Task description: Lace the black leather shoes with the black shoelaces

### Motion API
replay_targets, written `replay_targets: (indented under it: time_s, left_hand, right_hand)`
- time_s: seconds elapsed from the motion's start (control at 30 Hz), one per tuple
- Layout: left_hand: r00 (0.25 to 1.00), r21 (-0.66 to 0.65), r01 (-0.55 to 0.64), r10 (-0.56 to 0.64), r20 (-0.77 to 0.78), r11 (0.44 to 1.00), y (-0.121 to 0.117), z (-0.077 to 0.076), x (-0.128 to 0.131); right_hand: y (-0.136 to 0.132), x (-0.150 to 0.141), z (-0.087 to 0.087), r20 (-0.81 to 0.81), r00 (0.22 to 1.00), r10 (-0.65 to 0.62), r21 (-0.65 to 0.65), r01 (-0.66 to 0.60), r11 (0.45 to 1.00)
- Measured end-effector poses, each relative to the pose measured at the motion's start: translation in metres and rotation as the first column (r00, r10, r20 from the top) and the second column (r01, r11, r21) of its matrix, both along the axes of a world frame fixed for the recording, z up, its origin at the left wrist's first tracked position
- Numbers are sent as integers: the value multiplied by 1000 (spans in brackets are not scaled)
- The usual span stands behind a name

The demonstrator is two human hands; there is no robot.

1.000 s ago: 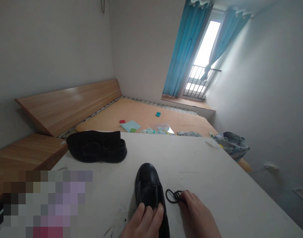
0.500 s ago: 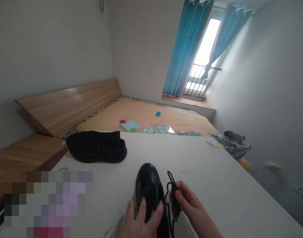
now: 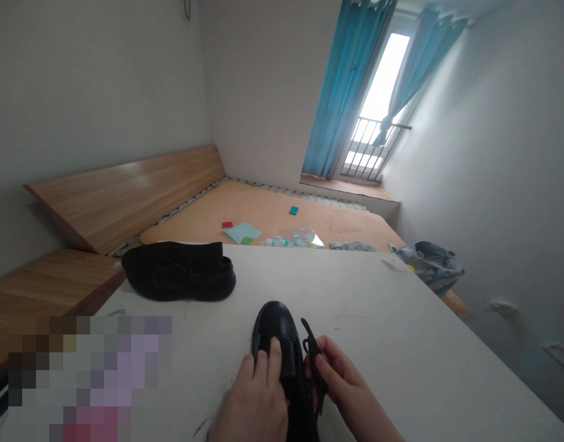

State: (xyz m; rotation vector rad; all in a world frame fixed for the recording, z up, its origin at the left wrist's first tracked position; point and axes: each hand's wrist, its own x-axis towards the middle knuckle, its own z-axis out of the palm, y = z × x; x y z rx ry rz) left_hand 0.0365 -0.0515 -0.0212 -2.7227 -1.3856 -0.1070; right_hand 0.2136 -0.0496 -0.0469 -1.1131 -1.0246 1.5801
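Note:
A black leather shoe (image 3: pixel 276 325) lies on the white table (image 3: pixel 378 331), its toe pointing away from me. My left hand (image 3: pixel 257 393) rests over the upper with fingers stretched out along it; the rear of the shoe is partly hidden and runs out of view. Just right of the shoe, a looped, bundled black shoelace (image 3: pixel 308 331) is pinched in my right hand (image 3: pixel 340 371). Whether this lace is attached to the shoe cannot be seen. A second black shoe (image 3: pixel 180 276) lies sideways at the table's far left, apart from both hands.
Beyond the table is a bed (image 3: pixel 263 199) with a light blue folder (image 3: pixel 242 232) and plastic packets (image 3: pixel 303 237) on it. A bag (image 3: pixel 432 267) stands past the right edge. A wooden cabinet (image 3: pixel 47 279) borders the left side. The lower left is pixelated.
My right hand has lifted the bundled shoelace off the table and brought it leftward against the shoe's side. My left hand has spread its fingers, then slid forward and left on the upper.

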Motion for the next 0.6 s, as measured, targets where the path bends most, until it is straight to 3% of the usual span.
replay_targets:
  time_s: [0.23, 0.4, 0.6]
  left_hand:
    - [998, 68, 50, -53, 37, 996, -6, -16, -5]
    - [995, -23, 87, -86, 46, 996, -8, -11, -7]
    - [958, -173, 277, -258, 124, 945, -2, -3, -20]
  right_hand:
    - [-2, 1, -3, 20, 1000, 13, 61, -14, 998]
    - [-1, 2, -5, -2, 1000, 23, 62, -23, 998]
    - [1, 2, -5, -128, 991, 30, 63, -22, 998]
